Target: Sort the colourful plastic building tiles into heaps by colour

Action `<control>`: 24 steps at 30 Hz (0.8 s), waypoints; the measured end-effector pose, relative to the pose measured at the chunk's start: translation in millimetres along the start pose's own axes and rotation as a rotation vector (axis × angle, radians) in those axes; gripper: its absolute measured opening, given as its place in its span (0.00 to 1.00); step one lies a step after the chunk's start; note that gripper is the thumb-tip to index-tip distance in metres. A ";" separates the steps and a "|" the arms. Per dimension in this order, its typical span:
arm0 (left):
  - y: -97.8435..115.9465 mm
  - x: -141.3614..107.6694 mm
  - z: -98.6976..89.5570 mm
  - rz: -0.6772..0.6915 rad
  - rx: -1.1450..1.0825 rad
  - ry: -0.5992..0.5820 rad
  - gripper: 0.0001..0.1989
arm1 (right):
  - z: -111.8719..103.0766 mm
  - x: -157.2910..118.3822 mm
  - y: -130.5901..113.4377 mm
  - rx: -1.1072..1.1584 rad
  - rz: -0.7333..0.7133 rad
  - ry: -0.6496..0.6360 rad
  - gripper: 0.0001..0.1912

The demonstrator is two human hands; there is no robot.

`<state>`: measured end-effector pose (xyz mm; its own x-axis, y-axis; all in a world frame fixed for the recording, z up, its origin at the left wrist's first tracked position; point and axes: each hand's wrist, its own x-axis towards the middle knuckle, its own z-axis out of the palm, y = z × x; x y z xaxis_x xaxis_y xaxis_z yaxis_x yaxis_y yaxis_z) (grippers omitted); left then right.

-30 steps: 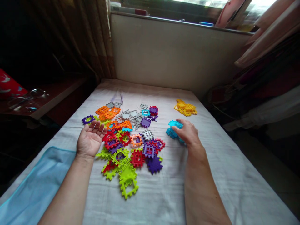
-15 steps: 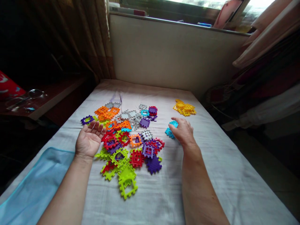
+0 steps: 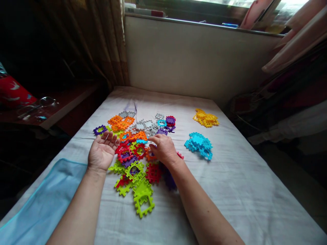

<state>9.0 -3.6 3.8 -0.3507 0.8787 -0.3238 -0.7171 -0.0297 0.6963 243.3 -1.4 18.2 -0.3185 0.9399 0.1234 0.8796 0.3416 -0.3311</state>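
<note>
My left hand (image 3: 103, 152) rests palm up, fingers apart and holding nothing, at the left edge of a mixed heap of plastic interlocking tiles. My right hand (image 3: 163, 148) is over the heap's middle, fingers spread, close to a light blue tile (image 3: 142, 141). Around the hands are red tiles (image 3: 153, 173), orange tiles (image 3: 118, 123), grey tiles (image 3: 148, 124) and lime green tiles (image 3: 143, 189). Right of the heap lies a separate pile of light blue tiles (image 3: 198, 144). Some purple tiles are partly hidden under my right forearm.
A pile of yellow tiles (image 3: 205, 118) sits at the back right of the sheet-covered surface (image 3: 230, 190). At the left is a blue cloth (image 3: 58, 194). Glasses (image 3: 47, 101) lie on a dark wooden ledge beside a red patterned item (image 3: 14, 90).
My right hand has moved left from the light blue pile to the mixed heap, uncovering that pile. My left hand stays palm up. The view has shifted slightly.
</note>
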 end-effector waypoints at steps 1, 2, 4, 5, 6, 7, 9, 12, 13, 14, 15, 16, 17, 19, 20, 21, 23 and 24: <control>0.0 0.2 -0.2 0.001 0.002 -0.001 0.11 | 2.2 2.6 -2.4 -0.006 -0.013 -0.004 0.15; -0.1 0.5 -0.6 0.001 0.001 -0.003 0.11 | 3.9 5.2 -4.4 -0.012 -0.026 -0.008 0.15; -0.3 1.3 -1.4 -0.001 -0.006 -0.008 0.11 | 6.8 9.7 -7.4 -0.024 -0.051 -0.014 0.16; -0.4 1.6 -1.8 -0.002 -0.011 -0.010 0.11 | 8.0 11.6 -8.5 -0.031 -0.062 -0.014 0.16; -0.4 1.9 -2.0 -0.005 -0.014 -0.009 0.11 | 9.1 13.1 -9.4 -0.040 -0.071 -0.013 0.16; -0.3 2.0 -2.1 -0.007 -0.015 -0.007 0.11 | 10.2 14.3 -10.2 -0.050 -0.077 -0.011 0.15; 0.0 1.9 -2.1 -0.010 -0.014 -0.001 0.10 | 12.3 15.5 -11.4 -0.069 -0.088 -0.007 0.13; 0.3 2.1 -2.4 -0.008 -0.007 0.005 0.10 | 14.1 15.2 -12.4 -0.080 -0.100 0.018 0.12; 0.3 2.4 -2.7 -0.007 -0.004 0.005 0.10 | 13.9 14.6 -12.5 -0.074 -0.100 0.043 0.12; 0.3 2.8 -3.1 -0.008 -0.003 0.005 0.10 | 13.0 13.8 -12.3 -0.063 -0.099 0.075 0.11; 0.2 3.2 -3.4 -0.008 -0.003 0.003 0.10 | 11.2 12.9 -11.7 -0.048 -0.097 0.113 0.11; 0.1 3.6 -3.8 -0.008 -0.002 0.000 0.10 | 8.5 11.9 -10.5 -0.028 -0.095 0.153 0.11; 0.1 3.9 -4.0 -0.007 0.001 -0.004 0.10 | 4.8 10.7 -8.4 -0.003 -0.095 0.193 0.10; 0.1 4.0 -4.2 -0.002 0.010 -0.015 0.09 | -5.3 8.1 -0.8 0.058 -0.079 0.258 0.10; 0.2 3.9 -4.2 0.000 0.014 -0.020 0.09 | -11.6 6.4 5.2 0.090 -0.055 0.277 0.10; 0.2 3.8 -4.2 0.001 0.017 -0.023 0.09 | -18.3 4.4 12.9 0.119 -0.019 0.286 0.10; 0.2 3.7 -4.2 0.003 0.022 -0.025 0.10 | -32.8 -1.0 33.1 0.158 0.082 0.273 0.11; 0.2 3.9 -4.4 0.006 0.027 -0.027 0.10 | -40.1 -4.6 45.0 0.166 0.137 0.259 0.11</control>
<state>4.8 -2.3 -0.1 -0.3386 0.8909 -0.3026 -0.6986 -0.0227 0.7151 298.6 9.5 40.3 -0.0823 0.9523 0.2937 0.8320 0.2279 -0.5058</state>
